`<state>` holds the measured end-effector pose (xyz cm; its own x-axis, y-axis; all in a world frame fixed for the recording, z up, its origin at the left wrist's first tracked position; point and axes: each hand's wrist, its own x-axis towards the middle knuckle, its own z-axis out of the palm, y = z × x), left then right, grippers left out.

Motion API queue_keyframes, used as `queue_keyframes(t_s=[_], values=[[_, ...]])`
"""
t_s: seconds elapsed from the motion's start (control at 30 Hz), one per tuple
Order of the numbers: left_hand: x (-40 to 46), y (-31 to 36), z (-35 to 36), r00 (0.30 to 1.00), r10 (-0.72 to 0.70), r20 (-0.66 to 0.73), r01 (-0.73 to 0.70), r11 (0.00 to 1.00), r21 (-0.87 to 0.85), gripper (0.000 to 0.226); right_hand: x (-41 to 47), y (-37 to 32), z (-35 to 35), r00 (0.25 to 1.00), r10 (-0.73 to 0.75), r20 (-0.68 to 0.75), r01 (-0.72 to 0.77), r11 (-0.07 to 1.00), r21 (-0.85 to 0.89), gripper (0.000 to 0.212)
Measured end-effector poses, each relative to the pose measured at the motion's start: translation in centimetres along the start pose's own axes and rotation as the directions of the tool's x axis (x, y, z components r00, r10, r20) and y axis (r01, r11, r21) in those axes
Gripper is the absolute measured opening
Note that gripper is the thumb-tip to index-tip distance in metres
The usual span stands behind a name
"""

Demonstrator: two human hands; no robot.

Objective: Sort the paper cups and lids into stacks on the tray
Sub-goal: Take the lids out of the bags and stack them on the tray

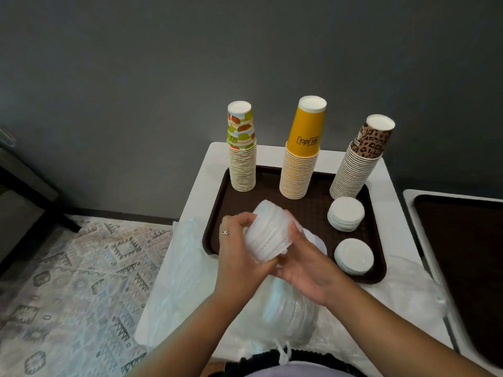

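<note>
Head-cam view, looking down at a white counter [206,170] against a dark grey wall [163,63]. A brown tray [217,202] sat on the counter. At the tray's far edge stood 3 stacks of upside-down paper cups. Left: fruit-print cup stack [242,156]. Middle: yellow cup stack [302,156], top cup printed "HEY JUICE", text reading inverted. Right: leopard-print cup stack [359,161], leaning to the right; small lettering on it, too blurred to read.

On the tray's right side lay 2 short piles of white lids: far lid pile [346,213] just in front of the leopard stack, near lid pile [353,256] close to the tray's front edge.

Both hands held a translucent lid stack [268,235] tilted above the tray's front-left area. Left hand [236,254], ring on one finger, had its fingers [242,219] curled round the stack's left side. Right hand [302,268] cupped it from the right & underneath, fingers curled on it. A single flat lid [317,240] lay on the tray behind the right hand, probably translucent too.

Below the forearms, a clear plastic bag [294,314] with more lids rested on the counter's near part; crumpled plastic wrap [179,268] spread to the left. A patterned rug [81,281] covered the floor at left. A second brown tray [468,246] showed at far right.
</note>
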<state>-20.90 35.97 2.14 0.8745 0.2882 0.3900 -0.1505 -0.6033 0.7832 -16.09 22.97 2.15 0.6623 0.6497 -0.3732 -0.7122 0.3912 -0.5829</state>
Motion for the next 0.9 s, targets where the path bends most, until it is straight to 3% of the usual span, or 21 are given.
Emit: queue_keyframes(t_s=[0.17,0.3,0.43,0.5,0.57,0.67,0.73,0.8,0.9], values=[[0.8,-0.6,1.1,0.960,0.234,0.154,-0.228,0.972,-0.058,0.068,0.9,-0.2,-1.1,0.994,-0.084,-0.067,0.094,0.982,0.165,0.115],[3.0,-1.1,0.3,0.888,0.336,0.314,-0.308,0.942,-0.135,0.073,0.6,-0.8,-0.7,0.989,-0.143,-0.029,0.146,0.971,0.189,0.090],[5.5,-0.2,-0.1,0.802,0.388,0.454,-0.309,0.920,-0.241,0.068,0.4,-1.4,-1.8,0.969,-0.237,0.065,0.208,0.932,0.298,0.071],[6.5,0.4,0.2,0.795,0.390,0.465,-0.267,0.913,-0.309,0.067,0.4,-1.9,-2.2,0.950,-0.277,0.147,0.212,0.912,0.352,0.062],[7.5,0.9,0.9,0.816,0.374,0.441,-0.192,0.895,-0.403,0.067,0.1,-2.6,-2.8,0.943,-0.315,0.110,0.256,0.895,0.367,0.064],[8.2,1.0,2.8,0.883,0.201,0.425,0.042,0.867,-0.497,0.070,-0.8,-3.7,-4.3,0.937,-0.343,-0.069,0.345,0.876,0.337,0.098],[8.4,-0.1,4.6,0.904,0.042,0.425,0.143,0.908,-0.393,0.058,-1.1,-4.5,-5.1,0.930,-0.359,-0.080,0.363,0.863,0.352,0.096],[8.3,-1.8,6.7,0.846,-0.117,0.520,0.187,0.979,-0.084,0.066,-1.4,-5.3,-6.2,0.933,-0.355,-0.063,0.352,0.859,0.371,0.079],[7.3,-3.7,9.6,0.654,-0.369,0.660,0.246,0.929,0.275,0.097,-1.8,-6.0,-7.8,0.938,-0.339,-0.070,0.339,0.862,0.377,0.078]])
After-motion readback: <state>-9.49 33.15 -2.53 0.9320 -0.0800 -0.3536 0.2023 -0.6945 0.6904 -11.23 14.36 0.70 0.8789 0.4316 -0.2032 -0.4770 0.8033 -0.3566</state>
